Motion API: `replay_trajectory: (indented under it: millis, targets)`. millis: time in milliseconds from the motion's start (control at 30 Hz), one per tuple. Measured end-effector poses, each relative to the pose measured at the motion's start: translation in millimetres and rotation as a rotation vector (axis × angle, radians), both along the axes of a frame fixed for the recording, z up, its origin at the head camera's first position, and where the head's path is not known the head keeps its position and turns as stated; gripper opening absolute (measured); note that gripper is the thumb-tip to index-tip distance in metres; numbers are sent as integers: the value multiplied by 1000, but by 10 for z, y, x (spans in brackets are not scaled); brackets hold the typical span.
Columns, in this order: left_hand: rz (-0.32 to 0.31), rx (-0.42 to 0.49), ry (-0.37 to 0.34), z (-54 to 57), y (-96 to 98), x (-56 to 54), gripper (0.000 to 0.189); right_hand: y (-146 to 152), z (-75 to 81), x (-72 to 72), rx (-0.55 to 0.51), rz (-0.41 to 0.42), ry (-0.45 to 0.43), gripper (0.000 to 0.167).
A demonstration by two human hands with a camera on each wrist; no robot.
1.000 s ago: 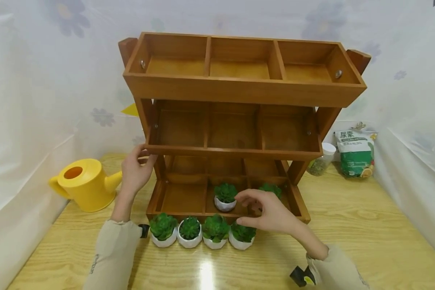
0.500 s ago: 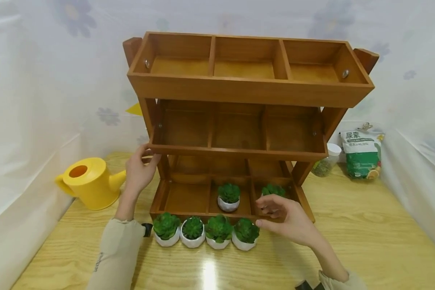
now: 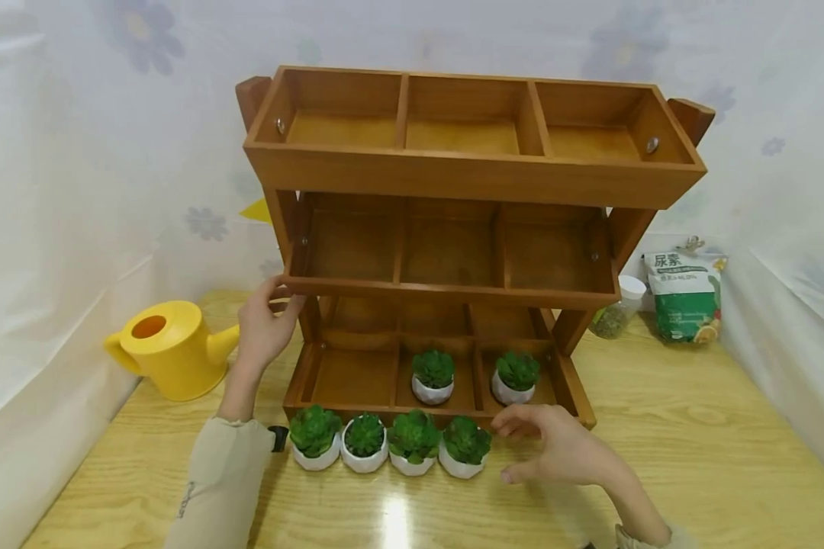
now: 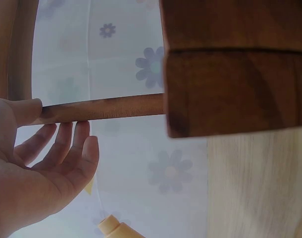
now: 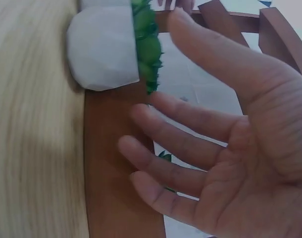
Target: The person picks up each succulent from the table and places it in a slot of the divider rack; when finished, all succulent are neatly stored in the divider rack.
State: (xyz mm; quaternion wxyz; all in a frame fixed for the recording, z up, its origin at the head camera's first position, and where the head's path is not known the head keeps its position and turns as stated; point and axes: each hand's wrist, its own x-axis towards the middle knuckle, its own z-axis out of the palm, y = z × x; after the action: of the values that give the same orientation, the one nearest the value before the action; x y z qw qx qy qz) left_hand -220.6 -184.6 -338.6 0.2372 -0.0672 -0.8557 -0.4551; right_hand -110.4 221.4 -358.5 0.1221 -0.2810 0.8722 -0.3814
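A brown three-tier wooden plant stand stands in the middle of the table. My left hand is at the left end of its middle tier; in the left wrist view the thumb and fingers pinch a thin wooden rail. Just right of the front row, my right hand holds nothing, its fingers spread and slightly bent. Nearest to it is a succulent in a white faceted pot, the rightmost of several lined up before the stand. Two more potted succulents sit in the bottom tier, one in the middle compartment, one in the right.
A yellow watering can stands at the left. Behind the stand's right side are a white-lidded jar and a green-and-white bag. A pale flowered sheet hangs around the table.
My right hand has moved right and toward me, away from the bottom tier, so the succulent in the right compartment now shows fully. My left hand stays on the stand.
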Motion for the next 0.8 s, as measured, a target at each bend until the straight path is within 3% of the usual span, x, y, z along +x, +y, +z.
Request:
replay_trajectory:
  millis: [300,567,800]
  targets:
    - [20,5,-9,-26,-30,8,33,-133,-69,12,36,41,27,63]
    - [10,2,-13,-9,8,-4,36,-242,-120,81,57,-29,65,69]
    - [3,14,-19,16,10,-8,35,-324,-127,81,57,-86,85,64]
